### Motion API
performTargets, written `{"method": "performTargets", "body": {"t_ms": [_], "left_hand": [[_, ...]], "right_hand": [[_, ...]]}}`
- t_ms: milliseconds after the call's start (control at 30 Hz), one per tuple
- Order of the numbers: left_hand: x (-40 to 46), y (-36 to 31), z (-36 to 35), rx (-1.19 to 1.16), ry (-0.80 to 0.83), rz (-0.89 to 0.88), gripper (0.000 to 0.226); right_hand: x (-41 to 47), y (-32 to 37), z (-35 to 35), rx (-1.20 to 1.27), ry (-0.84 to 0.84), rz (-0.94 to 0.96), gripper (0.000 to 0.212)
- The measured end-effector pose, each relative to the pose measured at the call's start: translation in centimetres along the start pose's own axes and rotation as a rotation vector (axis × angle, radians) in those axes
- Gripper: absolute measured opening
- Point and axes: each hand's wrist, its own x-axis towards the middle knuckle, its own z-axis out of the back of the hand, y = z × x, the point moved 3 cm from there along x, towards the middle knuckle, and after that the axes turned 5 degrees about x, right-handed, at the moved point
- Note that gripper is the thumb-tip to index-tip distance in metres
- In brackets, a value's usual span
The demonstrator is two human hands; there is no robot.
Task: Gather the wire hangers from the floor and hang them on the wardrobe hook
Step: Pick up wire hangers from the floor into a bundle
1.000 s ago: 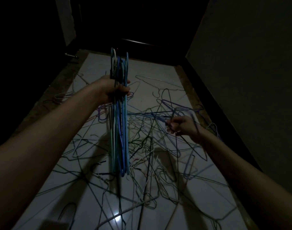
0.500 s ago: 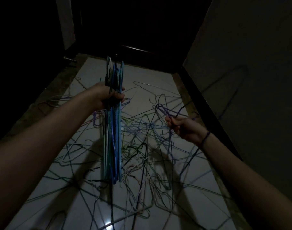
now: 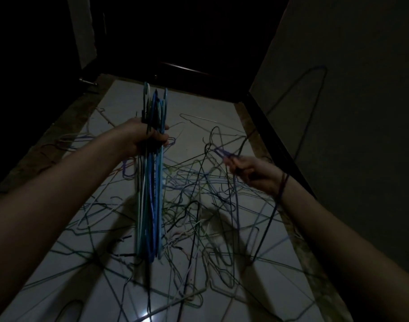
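Right now your left hand (image 3: 147,138) is wrapped tight around a bundle of hangers (image 3: 150,201), its grip pressed closed just below their hooks. The bundle hangs nearly straight down, hooks sticking up above your fist and the long bodies trailing toward the floor (image 3: 280,282) without clearly touching it.

Your right hand (image 3: 252,174) sits lower and off to the right, well apart from the bundle. Its grip is pinching a single dark blue hanger (image 3: 272,219) near the hook end; the picture is blurred there, so exactly how the fingers lie is hard to read. That hanger's long axis slants down and to the right from your grip, ending near the floor among the loose pile of hangers (image 3: 199,189) spread across the tiles. You cannot tell from here whether it is free of the tangle or caught on its neighbours.

What the next move turns on is this: the bundle lies up and to the left of your right hand, standing upright, while the single hanger leans away from it. To join them you would likely need to swing that one upright and carry it leftward so its hook meets the others above your left fist. Many hangers remain on the floor, so gathering looks far from finished. No wardrobe hook shows in this view.
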Motion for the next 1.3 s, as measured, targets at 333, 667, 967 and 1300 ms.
{"method": "performTargets", "body": {"t_ms": [333, 667, 967, 1300], "left_hand": [[0.1, -0.2, -1.7, -0.081, 0.038, -0.006, 0.022], [-0.7, -3.1, -5.5, -0.075, 0.044, -0.228, 0.023], [-2.5, -3.1, -8.5, -0.022, -0.037, -0.298, 0.017], [-2.1, -1.7, -7.3, -0.063, -0.071, -0.263, 0.024]], "right_hand": [[-1.7, 1.0, -2.1, 0.174, 0.235, 0.152, 0.046], [-2.6, 2.1, -3.0, 0.176, 0.269, 0.217, 0.072], [-2.6, 3.4, -5.1, 0.058, 0.094, 0.297, 0.027], [-1.8, 3.3, -7.5, 0.096, 0.101, 0.269, 0.025]]}}
